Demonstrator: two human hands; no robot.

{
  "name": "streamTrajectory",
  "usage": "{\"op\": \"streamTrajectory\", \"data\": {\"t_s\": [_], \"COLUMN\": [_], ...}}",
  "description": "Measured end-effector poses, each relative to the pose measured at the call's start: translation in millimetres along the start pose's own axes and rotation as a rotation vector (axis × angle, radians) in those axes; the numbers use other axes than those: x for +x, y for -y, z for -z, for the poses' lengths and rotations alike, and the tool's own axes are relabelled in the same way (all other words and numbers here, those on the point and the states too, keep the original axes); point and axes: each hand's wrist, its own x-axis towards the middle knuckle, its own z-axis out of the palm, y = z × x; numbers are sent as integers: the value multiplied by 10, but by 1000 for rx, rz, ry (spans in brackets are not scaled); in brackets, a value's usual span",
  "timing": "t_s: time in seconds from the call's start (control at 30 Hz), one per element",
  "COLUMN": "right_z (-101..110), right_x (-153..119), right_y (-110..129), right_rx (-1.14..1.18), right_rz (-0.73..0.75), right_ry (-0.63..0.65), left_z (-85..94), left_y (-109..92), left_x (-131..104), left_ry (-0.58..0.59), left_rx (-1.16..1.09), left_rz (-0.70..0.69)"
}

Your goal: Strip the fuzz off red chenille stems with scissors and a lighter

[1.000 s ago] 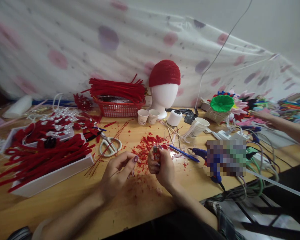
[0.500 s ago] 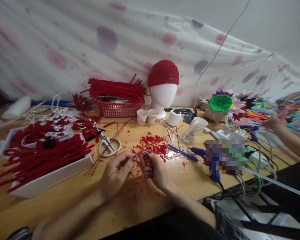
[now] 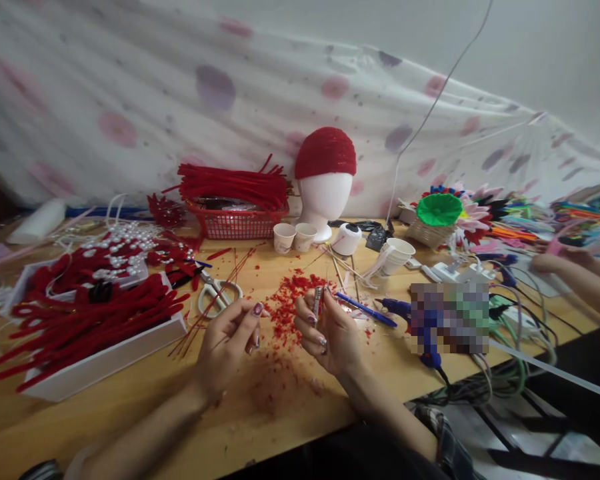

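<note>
Now the left hand (image 3: pixel 230 343) pinches thumb to finger, anything between too small to tell; the right hand (image 3: pixel 335 337) grips a metal-topped lighter (image 3: pixel 319 298) by red scraps (image 3: pixel 286 303), a red-capped mannequin head (image 3: pixel 327 197) beyond!

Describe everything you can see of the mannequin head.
The mannequin head looks smooth, white, perhaps plastic or foam. It stands upright on the wooden table, its neck widening into a base partly hidden by a paper cup. A snug red cap covers its crown. The red basket is to its left.
</note>
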Motion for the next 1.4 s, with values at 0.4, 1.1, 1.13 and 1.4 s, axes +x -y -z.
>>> {"op": "streamTrajectory", "data": {"t_s": [0.4, 1.1, 1.13, 1.4], "right_z": [77, 146, 139, 163], "right_x": [127, -88, -104, 16], "right_y": [-48, 383, 421, 319], "right_rx": [141, -460, -529, -562], "right_rz": [149, 211, 248, 318], "right_ry": [-200, -31, -69, -307], "left_z": [5, 12, 10, 15], "left_y": [-4, 16, 11, 0], "left_x": [19, 19, 17, 14], "left_ry": [-3, -35, -40, -46], "left_rx": [-21, -30, -28, -10], "left_rz": [3, 7, 8, 16]}}
